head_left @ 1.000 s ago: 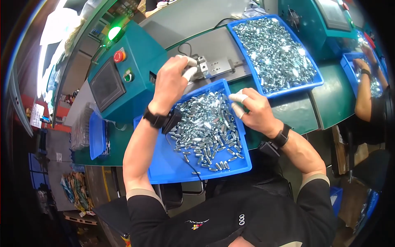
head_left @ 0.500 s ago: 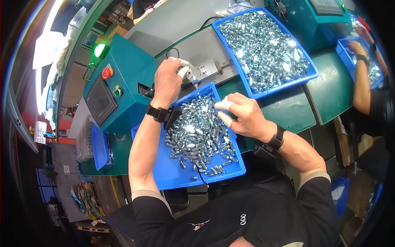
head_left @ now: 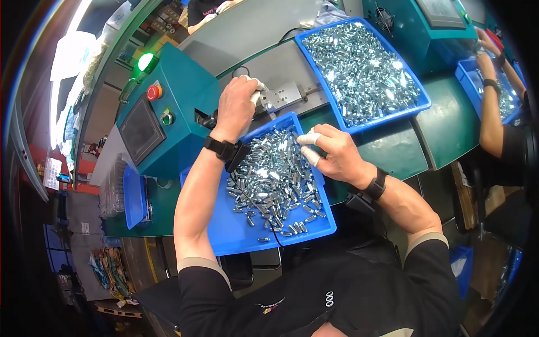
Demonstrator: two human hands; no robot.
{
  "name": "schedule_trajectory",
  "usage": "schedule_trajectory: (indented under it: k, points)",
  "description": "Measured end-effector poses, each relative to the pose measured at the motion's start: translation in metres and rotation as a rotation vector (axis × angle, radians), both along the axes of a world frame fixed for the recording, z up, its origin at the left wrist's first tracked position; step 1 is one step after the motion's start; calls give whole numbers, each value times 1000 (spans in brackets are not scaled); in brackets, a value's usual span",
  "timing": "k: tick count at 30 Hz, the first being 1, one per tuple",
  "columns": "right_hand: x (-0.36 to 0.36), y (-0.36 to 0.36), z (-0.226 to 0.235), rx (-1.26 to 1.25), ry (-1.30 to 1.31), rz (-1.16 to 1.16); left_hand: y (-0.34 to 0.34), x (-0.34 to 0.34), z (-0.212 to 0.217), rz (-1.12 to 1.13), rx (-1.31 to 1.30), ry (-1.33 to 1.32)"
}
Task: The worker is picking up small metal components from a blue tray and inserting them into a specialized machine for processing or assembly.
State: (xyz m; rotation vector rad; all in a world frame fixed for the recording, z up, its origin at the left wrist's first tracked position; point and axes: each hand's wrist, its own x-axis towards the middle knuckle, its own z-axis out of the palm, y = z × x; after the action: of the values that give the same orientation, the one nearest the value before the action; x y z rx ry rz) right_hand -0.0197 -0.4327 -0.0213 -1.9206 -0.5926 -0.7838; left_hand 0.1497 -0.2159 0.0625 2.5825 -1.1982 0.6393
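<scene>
My left hand [head_left: 237,106] reaches to the machine's work area, its white-covered fingertips pinched together beside a metal fixture block [head_left: 285,94]. Whatever is between those fingers is hidden. My right hand [head_left: 339,153] hovers at the right edge of the near blue tray [head_left: 236,238]. White covers sit on its thumb and index finger; these are bent and a little apart, with nothing visible between them. Small shiny hexagonal metal parts [head_left: 275,180] are heaped in this tray below both hands. Each wrist wears a black strap with a small device.
A second blue tray [head_left: 418,105] full of similar parts stands at the far right. Left of my left hand is a green machine [head_left: 185,106] with a red button [head_left: 154,92] and a dark screen [head_left: 142,130]. A co-worker's arm [head_left: 492,106] works over another tray at the right.
The view has shifted slightly. My left hand stays by the fixture block, its fingertips turned a little more toward it. My right hand remains at the tray's edge, thumb and index slightly closer together.
</scene>
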Motion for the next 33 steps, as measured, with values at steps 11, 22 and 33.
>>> schedule_trajectory:
  k: [11, 22, 33]
  points:
    - [0, 3, -1, -25, -35, -6, -4, 0, -6, -40, 14, -149]
    - [1, 5, 32, 46, 81, 14, -2, -2, -13, 47, -19, -128]
    - [71, 29, 20, 343, 475, 72, 36, -74, -1, 3, -203, -56]
